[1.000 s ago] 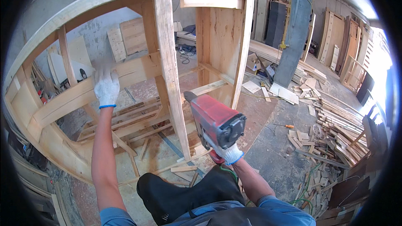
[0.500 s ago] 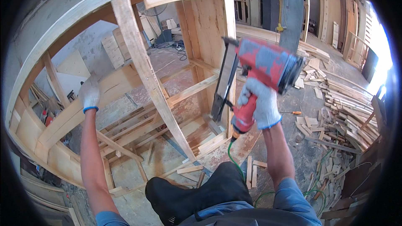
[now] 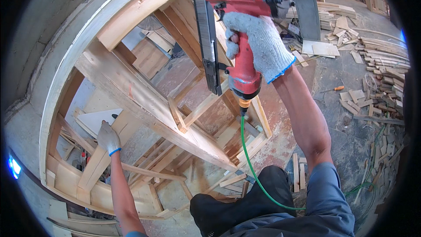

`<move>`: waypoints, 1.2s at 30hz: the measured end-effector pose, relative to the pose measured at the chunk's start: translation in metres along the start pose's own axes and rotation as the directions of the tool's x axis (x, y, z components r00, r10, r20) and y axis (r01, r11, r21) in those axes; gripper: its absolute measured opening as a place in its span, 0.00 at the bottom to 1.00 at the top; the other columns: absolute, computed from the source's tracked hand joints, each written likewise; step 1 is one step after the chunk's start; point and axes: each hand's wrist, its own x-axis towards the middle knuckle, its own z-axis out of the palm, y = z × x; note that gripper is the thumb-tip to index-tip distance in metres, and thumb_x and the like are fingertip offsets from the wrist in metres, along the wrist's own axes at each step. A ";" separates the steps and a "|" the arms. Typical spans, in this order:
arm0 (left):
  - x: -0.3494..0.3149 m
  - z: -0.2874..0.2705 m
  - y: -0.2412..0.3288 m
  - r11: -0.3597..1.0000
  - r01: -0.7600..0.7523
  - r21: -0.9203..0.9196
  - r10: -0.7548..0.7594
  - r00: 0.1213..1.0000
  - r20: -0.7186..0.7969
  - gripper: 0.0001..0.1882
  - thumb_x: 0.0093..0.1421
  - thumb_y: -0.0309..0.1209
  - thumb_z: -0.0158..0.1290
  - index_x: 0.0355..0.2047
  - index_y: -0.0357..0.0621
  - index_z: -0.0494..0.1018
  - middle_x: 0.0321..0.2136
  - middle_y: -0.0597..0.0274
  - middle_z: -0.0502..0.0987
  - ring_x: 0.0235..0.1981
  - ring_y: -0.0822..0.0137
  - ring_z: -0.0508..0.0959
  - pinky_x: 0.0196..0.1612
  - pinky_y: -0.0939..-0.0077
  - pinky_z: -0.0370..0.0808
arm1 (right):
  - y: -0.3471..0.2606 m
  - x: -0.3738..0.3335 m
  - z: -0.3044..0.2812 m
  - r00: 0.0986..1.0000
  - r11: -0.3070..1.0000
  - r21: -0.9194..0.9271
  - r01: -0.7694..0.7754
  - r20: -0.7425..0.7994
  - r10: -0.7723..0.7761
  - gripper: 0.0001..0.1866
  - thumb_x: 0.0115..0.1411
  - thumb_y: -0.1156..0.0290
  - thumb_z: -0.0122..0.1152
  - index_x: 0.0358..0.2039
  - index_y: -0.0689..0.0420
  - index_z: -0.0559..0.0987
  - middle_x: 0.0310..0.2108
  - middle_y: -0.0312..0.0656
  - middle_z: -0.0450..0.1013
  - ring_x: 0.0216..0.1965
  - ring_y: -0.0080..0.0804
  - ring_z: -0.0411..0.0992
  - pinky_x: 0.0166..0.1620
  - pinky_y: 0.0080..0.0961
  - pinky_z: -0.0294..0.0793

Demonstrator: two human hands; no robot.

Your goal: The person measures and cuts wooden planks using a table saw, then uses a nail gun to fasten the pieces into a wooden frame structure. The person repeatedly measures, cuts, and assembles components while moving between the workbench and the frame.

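Observation:
In my right hand (image 3: 263, 46), in a white work glove with a blue cuff, is a red and grey pneumatic nail gun (image 3: 246, 63). My fingers wrap its handle, and its long dark magazine points down on the left side. A green air hose (image 3: 250, 153) runs from the handle's base toward my legs. The gun is raised in front of a large wooden frame (image 3: 144, 105). My left hand (image 3: 108, 138), gloved the same way, grips the upper edge of a wide wooden board (image 3: 94, 171) inside the frame at the left. Its fingertips are partly hidden behind the board.
Stacked wood strips (image 3: 381, 57) and scattered offcuts (image 3: 381, 153) cover the floor at the right. A screwdriver (image 3: 338, 88) with an orange handle lies among them. A grey post (image 3: 307, 13) stands beyond the gun. Short wood pieces (image 3: 299, 173) lie beside my right leg.
My right hand has lifted the nail gun higher, near the frame's top. The view has shifted, so the frame looks more tilted. My left hand stays on the board.

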 end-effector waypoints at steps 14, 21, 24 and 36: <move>0.003 -0.003 0.009 0.994 0.095 -0.054 -0.097 0.994 -0.040 0.33 0.74 0.48 0.35 0.31 0.37 0.82 0.31 0.43 0.83 0.35 0.41 0.82 0.40 0.47 0.74 | -0.012 0.014 0.016 0.999 0.975 -0.219 0.043 0.029 -0.038 0.10 0.61 0.64 0.66 0.33 0.59 0.80 0.20 0.34 0.71 0.17 0.23 0.70 0.22 0.23 0.74; -0.001 -0.002 0.011 0.994 0.113 -0.005 -0.113 0.993 0.031 0.26 0.75 0.44 0.36 0.33 0.41 0.79 0.30 0.46 0.82 0.33 0.43 0.81 0.37 0.46 0.73 | 0.004 0.026 0.041 0.992 0.982 -0.143 0.124 0.007 -0.124 0.08 0.60 0.68 0.66 0.33 0.59 0.78 0.20 0.35 0.70 0.18 0.24 0.70 0.21 0.24 0.73; -0.002 -0.001 0.009 0.995 0.055 -0.087 -0.057 0.998 -0.021 0.27 0.75 0.44 0.35 0.34 0.40 0.79 0.31 0.46 0.82 0.34 0.42 0.80 0.38 0.46 0.72 | 0.013 0.023 0.060 0.990 0.986 -0.110 0.124 -0.050 -0.130 0.07 0.60 0.70 0.64 0.33 0.58 0.76 0.19 0.35 0.70 0.18 0.24 0.70 0.22 0.26 0.72; -0.002 -0.006 0.012 0.999 -0.036 -0.019 0.036 0.999 -0.030 0.28 0.74 0.43 0.36 0.31 0.38 0.80 0.33 0.45 0.83 0.37 0.43 0.82 0.42 0.48 0.75 | 0.033 0.020 0.071 0.982 0.986 -0.118 0.117 -0.137 -0.133 0.06 0.59 0.71 0.64 0.30 0.56 0.76 0.19 0.34 0.69 0.16 0.25 0.68 0.21 0.25 0.69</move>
